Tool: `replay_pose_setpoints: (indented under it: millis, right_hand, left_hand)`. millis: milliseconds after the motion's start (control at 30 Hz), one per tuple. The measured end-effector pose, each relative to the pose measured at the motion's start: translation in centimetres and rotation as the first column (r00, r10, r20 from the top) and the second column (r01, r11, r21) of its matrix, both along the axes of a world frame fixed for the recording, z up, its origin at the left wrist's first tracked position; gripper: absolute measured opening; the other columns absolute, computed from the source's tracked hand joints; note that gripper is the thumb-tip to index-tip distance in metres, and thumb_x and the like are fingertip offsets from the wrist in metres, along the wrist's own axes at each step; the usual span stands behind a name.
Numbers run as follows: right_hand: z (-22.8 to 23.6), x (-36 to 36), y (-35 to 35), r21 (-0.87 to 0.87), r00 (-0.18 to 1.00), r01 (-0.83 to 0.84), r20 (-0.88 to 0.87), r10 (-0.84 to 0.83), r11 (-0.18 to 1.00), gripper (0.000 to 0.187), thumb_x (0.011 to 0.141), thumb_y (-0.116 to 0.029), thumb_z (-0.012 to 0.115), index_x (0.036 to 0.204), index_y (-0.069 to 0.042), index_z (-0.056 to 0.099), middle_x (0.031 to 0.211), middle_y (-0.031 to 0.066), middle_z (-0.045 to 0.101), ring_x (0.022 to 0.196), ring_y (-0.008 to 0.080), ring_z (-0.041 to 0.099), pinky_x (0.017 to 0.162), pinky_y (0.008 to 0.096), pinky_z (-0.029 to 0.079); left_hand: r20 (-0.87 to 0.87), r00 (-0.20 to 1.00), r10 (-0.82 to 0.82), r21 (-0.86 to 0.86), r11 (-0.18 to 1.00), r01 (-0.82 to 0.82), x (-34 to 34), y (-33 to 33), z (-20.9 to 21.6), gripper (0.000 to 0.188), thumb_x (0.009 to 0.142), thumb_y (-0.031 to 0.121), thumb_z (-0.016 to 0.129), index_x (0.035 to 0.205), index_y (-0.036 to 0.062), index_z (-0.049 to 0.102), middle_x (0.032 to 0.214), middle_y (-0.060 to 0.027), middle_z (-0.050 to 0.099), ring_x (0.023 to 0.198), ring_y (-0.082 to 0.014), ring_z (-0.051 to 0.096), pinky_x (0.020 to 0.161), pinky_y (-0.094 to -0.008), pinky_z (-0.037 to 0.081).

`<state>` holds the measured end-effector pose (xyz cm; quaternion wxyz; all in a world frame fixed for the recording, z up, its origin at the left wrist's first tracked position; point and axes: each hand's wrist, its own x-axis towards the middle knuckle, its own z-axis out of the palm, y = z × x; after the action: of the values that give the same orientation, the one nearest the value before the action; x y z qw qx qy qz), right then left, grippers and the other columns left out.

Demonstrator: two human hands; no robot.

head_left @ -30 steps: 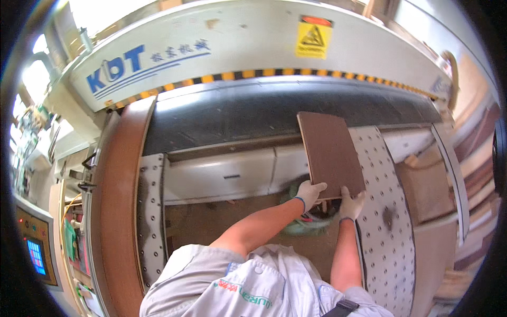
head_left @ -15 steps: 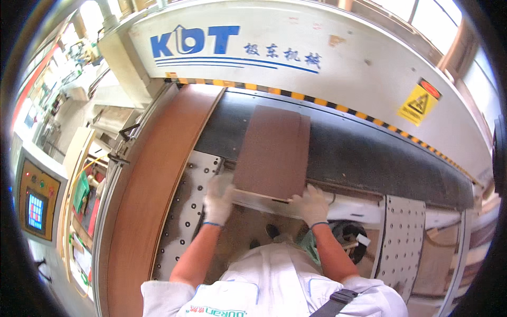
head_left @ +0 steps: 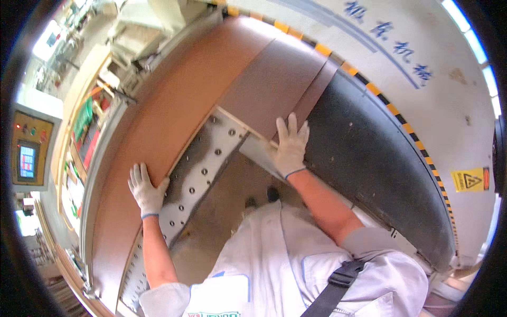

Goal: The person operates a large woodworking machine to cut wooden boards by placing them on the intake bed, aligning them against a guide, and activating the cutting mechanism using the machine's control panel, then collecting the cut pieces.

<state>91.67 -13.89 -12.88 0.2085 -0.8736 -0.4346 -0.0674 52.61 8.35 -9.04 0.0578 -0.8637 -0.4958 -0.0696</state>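
My left hand (head_left: 147, 190), in a pale glove, lies with fingers stretched on a long reddish-brown panel (head_left: 179, 100) along the left of the machine bed. Its thumb reaches over the panel's inner edge. My gloved right hand (head_left: 290, 142) is spread at the near right corner of a dark brown board stack (head_left: 264, 79). These boards sit against the long panel's right side, the upper one shifted slightly from the one beneath. Their far ends lie near the striped beam edge.
A perforated metal support table (head_left: 198, 171) runs beside the long panel. The dark machine bed (head_left: 364, 153) stretches right under a white beam (head_left: 412, 47) edged with black-and-yellow stripes (head_left: 369, 84). A control panel with a lit screen (head_left: 27, 158) stands at far left.
The dark boards have moved left until they meet the long panel. My left hand has left them and now rests on the long panel; my right hand stays at their near right corner.
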Motion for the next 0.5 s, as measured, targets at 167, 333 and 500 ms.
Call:
replay_pose_setpoints:
  millis: [167, 333, 500]
  right_hand:
    - [1.7, 3.0, 0.8, 0.045, 1.0, -0.02, -0.016, 0.021, 0.999, 0.078, 0.086, -0.053, 0.075, 0.147, -0.01, 0.05, 0.155, 0.032, 0.038, 0.136, 0.0714, 0.029, 0.113, 0.0754, 0.023]
    - [0.8, 6.0, 1.7, 0.042, 0.998, 0.016, -0.054, -0.014, 0.999, 0.077, 0.086, -0.053, 0.075, 0.147, -0.012, 0.05, 0.156, 0.0307, 0.038, 0.139, 0.0721, 0.023, 0.115, 0.0755, 0.021]
    - [1.8, 6.4, 1.6, 0.008, 0.997, 0.047, -0.066, -0.047, 0.999, 0.077, 0.086, -0.054, 0.073, 0.147, -0.013, 0.05, 0.158, 0.0271, 0.037, 0.141, 0.0675, 0.025, 0.118, 0.0708, 0.02]
  left_hand:
    - [-0.005, 1.0, -0.016, 0.049, 0.999, 0.016, 0.5, 0.4, 1.9, 0.093, 0.078, 0.044, 0.083, 0.153, 0.0042, 0.044, 0.159, -0.022, 0.042, 0.15, -0.04, 0.035, 0.125, -0.0543, 0.024]
    - [0.007, 1.0, -0.023, 0.045, 0.999, 0.023, 1.1, 1.1, 0.7, 0.094, 0.077, 0.044, 0.083, 0.153, 0.0043, 0.044, 0.159, -0.021, 0.042, 0.15, -0.0397, 0.035, 0.124, -0.0541, 0.024]
    - [0.038, 0.999, -0.012, 0.034, 0.999, 0.011, 1.4, 1.1, 1.1, 0.094, 0.076, 0.043, 0.085, 0.152, 0.0048, 0.046, 0.159, -0.0198, 0.043, 0.151, -0.04, 0.032, 0.124, -0.0543, 0.024]
